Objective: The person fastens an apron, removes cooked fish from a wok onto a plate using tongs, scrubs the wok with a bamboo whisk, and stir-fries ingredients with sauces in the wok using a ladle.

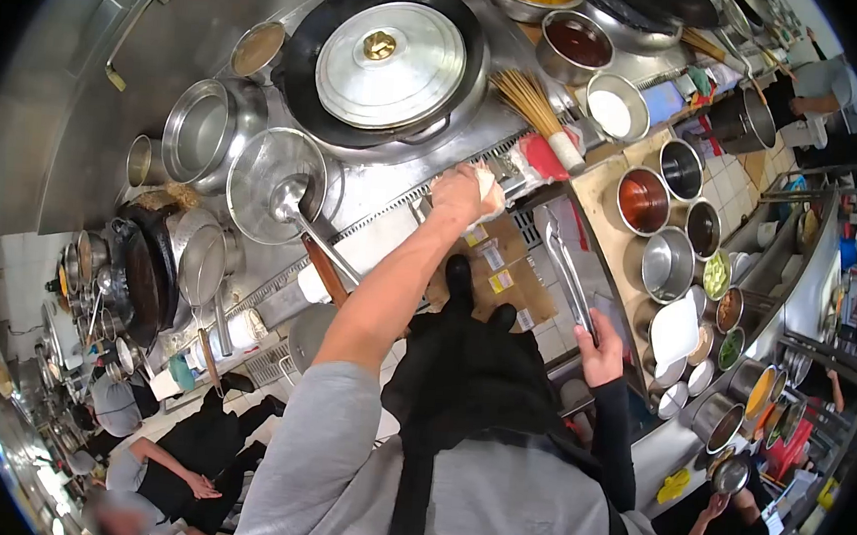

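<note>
Stainless counter surface (365, 174) is occupied by a lidded wok (299, 70). Right of the wok and nearer the body, metal tongs (571, 279) are clasped by the right hand's (599, 349) curled fingers, long axis and tips directed counterward. Beside the wok, a pale cloth (493, 197) is pinched by the left hand (457, 192).

Tongs (569, 277) glossy mtl; rag (493, 195) matt cloth; lid (412, 77) smooth mtl w/ glossy brass-look knob (379, 45).
</note>
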`<state>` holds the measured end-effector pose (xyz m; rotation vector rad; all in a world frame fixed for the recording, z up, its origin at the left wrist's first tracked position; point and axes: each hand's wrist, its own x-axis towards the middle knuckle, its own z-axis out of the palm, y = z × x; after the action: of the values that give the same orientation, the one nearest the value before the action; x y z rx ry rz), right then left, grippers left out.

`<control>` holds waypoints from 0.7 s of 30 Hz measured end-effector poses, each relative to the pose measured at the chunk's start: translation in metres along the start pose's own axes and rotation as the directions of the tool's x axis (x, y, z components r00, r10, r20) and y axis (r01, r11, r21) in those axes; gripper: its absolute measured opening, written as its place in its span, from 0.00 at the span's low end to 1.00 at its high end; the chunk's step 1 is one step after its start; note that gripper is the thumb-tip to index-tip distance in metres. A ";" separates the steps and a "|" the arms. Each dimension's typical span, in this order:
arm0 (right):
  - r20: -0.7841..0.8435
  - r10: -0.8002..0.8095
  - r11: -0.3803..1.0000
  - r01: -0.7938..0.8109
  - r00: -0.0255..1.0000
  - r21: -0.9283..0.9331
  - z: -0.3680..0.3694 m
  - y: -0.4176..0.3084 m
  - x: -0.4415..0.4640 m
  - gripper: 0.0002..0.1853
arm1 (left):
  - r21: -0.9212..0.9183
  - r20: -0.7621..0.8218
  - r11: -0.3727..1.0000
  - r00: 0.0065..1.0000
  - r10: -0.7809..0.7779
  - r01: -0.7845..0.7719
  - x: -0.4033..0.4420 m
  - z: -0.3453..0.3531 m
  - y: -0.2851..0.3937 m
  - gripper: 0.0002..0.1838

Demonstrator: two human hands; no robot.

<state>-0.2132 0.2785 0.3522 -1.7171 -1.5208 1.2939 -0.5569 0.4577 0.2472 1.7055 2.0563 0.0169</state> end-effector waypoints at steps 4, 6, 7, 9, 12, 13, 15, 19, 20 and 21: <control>-0.020 0.009 1.000 -0.009 1.000 -0.010 0.003 -0.016 0.009 0.21 | -0.194 0.117 0.981 0.993 0.032 -0.009 -0.007 -0.026 -0.019 0.41; -0.035 0.015 0.999 -0.014 0.999 0.037 0.002 -0.006 0.006 0.21 | -0.729 0.018 0.684 0.998 0.061 -0.029 -0.021 -0.021 -0.049 0.38; -0.052 0.064 0.994 -0.059 0.997 0.097 0.005 0.001 0.005 0.21 | -0.938 0.092 0.336 0.996 0.006 0.085 -0.038 -0.043 -0.052 0.37; -0.035 0.174 0.977 -0.168 0.984 0.129 0.006 0.015 0.004 0.21 | -0.970 0.113 -0.219 0.993 -0.027 0.105 -0.049 -0.093 -0.058 0.35; -0.012 0.155 0.984 -0.153 0.988 0.090 0.010 0.016 0.015 0.22 | -0.957 -0.075 -0.280 0.997 -0.035 -0.081 -0.021 -0.161 -0.089 0.32; -0.019 0.127 0.988 -0.125 0.992 0.091 0.013 0.014 0.019 0.22 | -0.986 -0.074 -0.142 0.995 -0.072 -0.084 0.000 -0.179 -0.102 0.29; -0.040 0.073 0.994 -0.069 0.997 0.090 0.018 0.009 0.026 0.22 | -0.980 -0.021 0.198 0.987 -0.160 0.011 0.055 -0.213 -0.129 0.28; -0.056 0.088 0.995 -0.085 0.995 0.052 0.019 -0.015 0.029 0.21 | -0.506 -0.084 0.852 0.976 -0.200 0.131 0.173 -0.256 -0.175 0.47; -0.053 0.107 0.993 -0.104 0.993 0.046 0.018 -0.017 0.027 0.21 | -0.279 -0.158 0.948 0.966 -0.202 0.153 0.203 -0.255 -0.182 0.51; -0.051 0.124 0.992 -0.122 0.991 0.040 0.017 -0.019 0.026 0.21 | -0.043 -0.279 0.970 0.929 -0.241 0.239 0.214 -0.257 -0.172 0.55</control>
<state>-0.2396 0.3046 0.3530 -1.8316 -1.3711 1.3176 -0.8332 0.6901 0.3517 1.5046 2.4597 0.2022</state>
